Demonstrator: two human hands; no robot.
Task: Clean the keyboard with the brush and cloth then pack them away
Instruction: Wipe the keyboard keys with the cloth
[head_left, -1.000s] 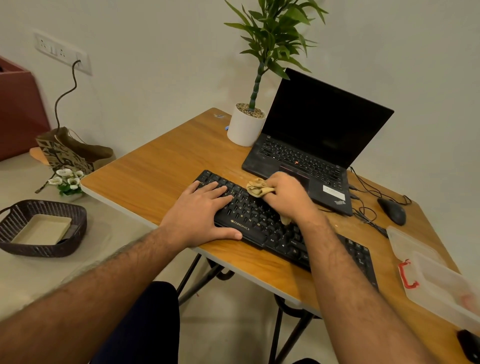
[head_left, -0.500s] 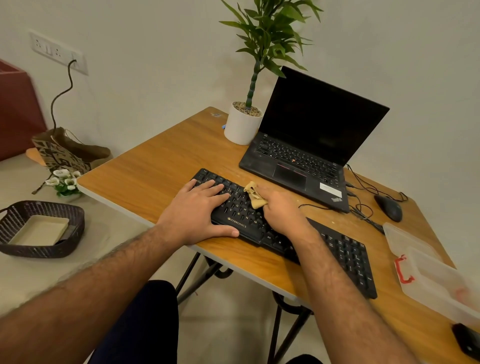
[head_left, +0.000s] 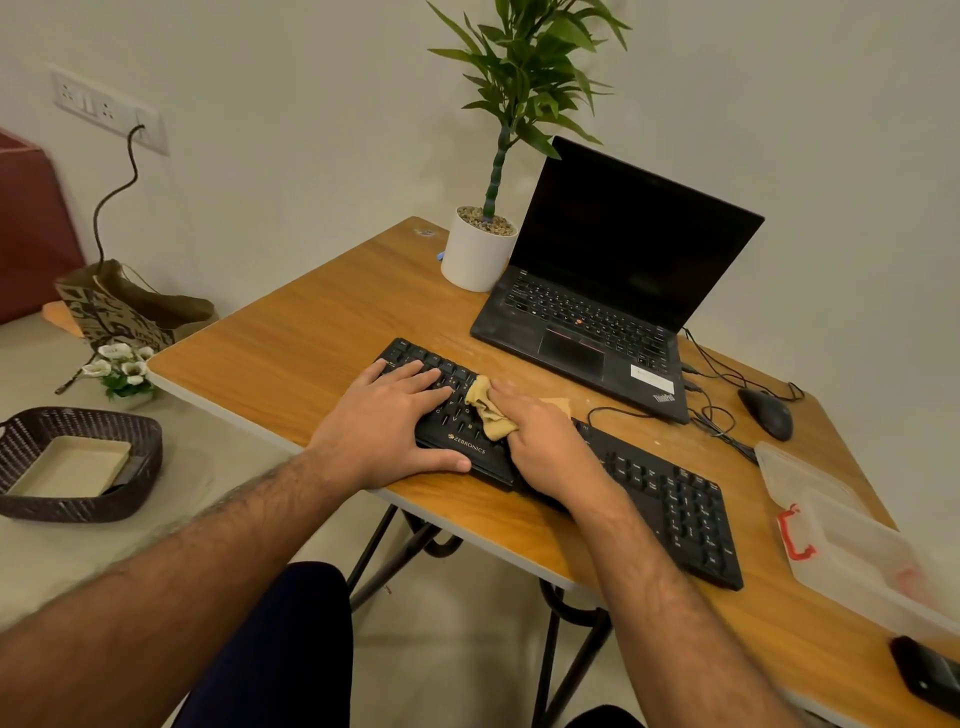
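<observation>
Cloth (head_left: 487, 410) shifted nearer, under right-hand grip (head_left: 540, 441)

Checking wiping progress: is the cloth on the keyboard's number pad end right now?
No, the cloth lies under the right hand near the keyboard's left half.

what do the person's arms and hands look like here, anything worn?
Both forearms are bare and hairy, with no sleeves in view. The left hand and right hand wear no gloves, and no rings, watch or wristbands show. No markings are visible. Dark trousers show below the arms.
</observation>
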